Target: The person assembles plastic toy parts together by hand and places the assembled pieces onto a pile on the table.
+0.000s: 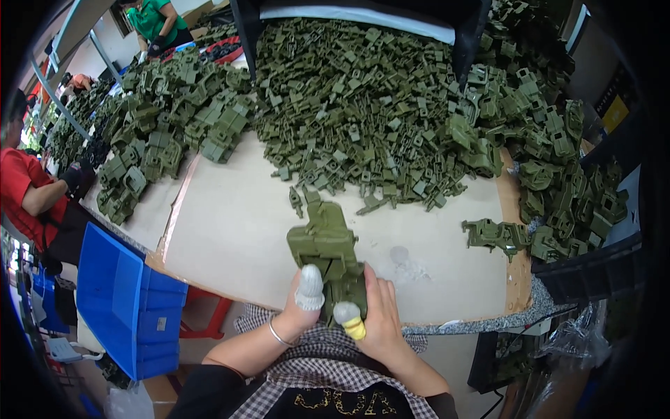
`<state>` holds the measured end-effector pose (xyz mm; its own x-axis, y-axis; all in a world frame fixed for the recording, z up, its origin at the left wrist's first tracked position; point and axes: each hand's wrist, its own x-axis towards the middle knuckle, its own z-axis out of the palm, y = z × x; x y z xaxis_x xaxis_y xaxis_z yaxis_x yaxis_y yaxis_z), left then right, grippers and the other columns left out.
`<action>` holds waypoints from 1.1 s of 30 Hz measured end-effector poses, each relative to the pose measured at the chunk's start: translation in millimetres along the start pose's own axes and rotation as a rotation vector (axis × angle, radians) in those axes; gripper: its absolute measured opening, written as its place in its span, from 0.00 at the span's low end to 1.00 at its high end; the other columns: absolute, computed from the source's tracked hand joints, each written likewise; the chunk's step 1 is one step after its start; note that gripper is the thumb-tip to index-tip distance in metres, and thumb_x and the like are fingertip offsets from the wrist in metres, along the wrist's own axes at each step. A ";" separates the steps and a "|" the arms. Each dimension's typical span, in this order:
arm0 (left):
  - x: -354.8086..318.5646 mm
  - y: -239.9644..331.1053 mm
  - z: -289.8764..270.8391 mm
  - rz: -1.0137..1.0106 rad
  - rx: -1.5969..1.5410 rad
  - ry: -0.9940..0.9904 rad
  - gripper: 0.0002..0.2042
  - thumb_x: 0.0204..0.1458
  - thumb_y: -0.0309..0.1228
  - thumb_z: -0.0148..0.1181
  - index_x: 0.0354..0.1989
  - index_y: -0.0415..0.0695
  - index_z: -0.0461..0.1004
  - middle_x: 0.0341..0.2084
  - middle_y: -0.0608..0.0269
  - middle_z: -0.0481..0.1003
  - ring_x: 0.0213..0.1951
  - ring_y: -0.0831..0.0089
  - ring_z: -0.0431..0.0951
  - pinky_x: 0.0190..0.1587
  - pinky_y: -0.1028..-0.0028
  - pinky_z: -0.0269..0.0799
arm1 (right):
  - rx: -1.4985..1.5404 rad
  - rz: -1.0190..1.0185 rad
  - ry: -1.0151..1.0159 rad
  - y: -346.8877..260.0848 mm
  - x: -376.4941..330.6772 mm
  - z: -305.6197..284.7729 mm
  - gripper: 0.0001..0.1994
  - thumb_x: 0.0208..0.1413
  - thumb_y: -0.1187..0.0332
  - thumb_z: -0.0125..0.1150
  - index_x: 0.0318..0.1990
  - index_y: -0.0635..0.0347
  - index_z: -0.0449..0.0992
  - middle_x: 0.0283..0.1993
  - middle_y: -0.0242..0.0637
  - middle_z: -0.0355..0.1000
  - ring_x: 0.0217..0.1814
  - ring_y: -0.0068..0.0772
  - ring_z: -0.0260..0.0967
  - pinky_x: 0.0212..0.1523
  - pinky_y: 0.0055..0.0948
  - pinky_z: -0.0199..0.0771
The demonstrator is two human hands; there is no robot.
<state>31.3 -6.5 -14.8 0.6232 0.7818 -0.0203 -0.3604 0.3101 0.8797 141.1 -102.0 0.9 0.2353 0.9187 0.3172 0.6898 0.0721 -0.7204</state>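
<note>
My left hand (299,313) and my right hand (380,315) are closed on the two sides of an olive-green moulded plastic toy vehicle body (322,241), held over the table's near edge. A pale grey cover (309,283) sits on my left thumb. My right thumb wears a grey and yellow wrap (351,321). The fingers beneath the piece are mostly hidden. Just beyond it, a small green plastic part (296,201) lies on the table (216,216), at the front of a large heap of small green parts (349,105).
Larger green vehicle bodies are heaped at the left (164,126) and right (551,153). A blue bin (115,300) stands left of the table, beside a red stool (206,314). A co-worker in red (24,188) is at the left; another in green (153,21) is farther back.
</note>
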 end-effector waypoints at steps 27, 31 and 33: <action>6.0 9.8 -19.1 -0.033 -0.236 -0.097 0.28 0.52 0.36 0.54 0.59 0.41 0.52 0.48 0.52 0.68 0.52 0.65 0.67 0.57 0.67 0.61 | -0.027 -0.014 0.030 -22.1 15.5 -13.1 0.44 0.41 0.62 0.65 0.62 0.67 0.44 0.58 0.52 0.49 0.54 0.51 0.57 0.53 0.39 0.60; 15.9 1.1 -30.0 0.087 -0.368 -0.114 0.29 0.53 0.38 0.54 0.60 0.42 0.51 0.50 0.47 0.66 0.52 0.61 0.67 0.57 0.64 0.61 | 1.160 0.397 -0.074 -10.9 2.4 7.6 0.40 0.42 0.74 0.66 0.61 0.64 0.48 0.59 0.43 0.55 0.58 0.30 0.58 0.58 0.30 0.58; 17.1 6.0 -16.1 0.189 -0.375 -0.351 0.28 0.54 0.37 0.52 0.60 0.42 0.49 0.51 0.47 0.65 0.54 0.62 0.65 0.57 0.66 0.60 | 1.228 0.426 -0.080 -2.7 3.5 17.8 0.38 0.42 0.74 0.66 0.61 0.64 0.50 0.58 0.42 0.57 0.58 0.30 0.58 0.57 0.29 0.58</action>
<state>28.6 17.4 -17.5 0.6946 0.6353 0.3375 -0.6713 0.4038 0.6215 127.9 -92.1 -7.0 0.2085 0.9746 -0.0814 -0.5116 0.0377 -0.8584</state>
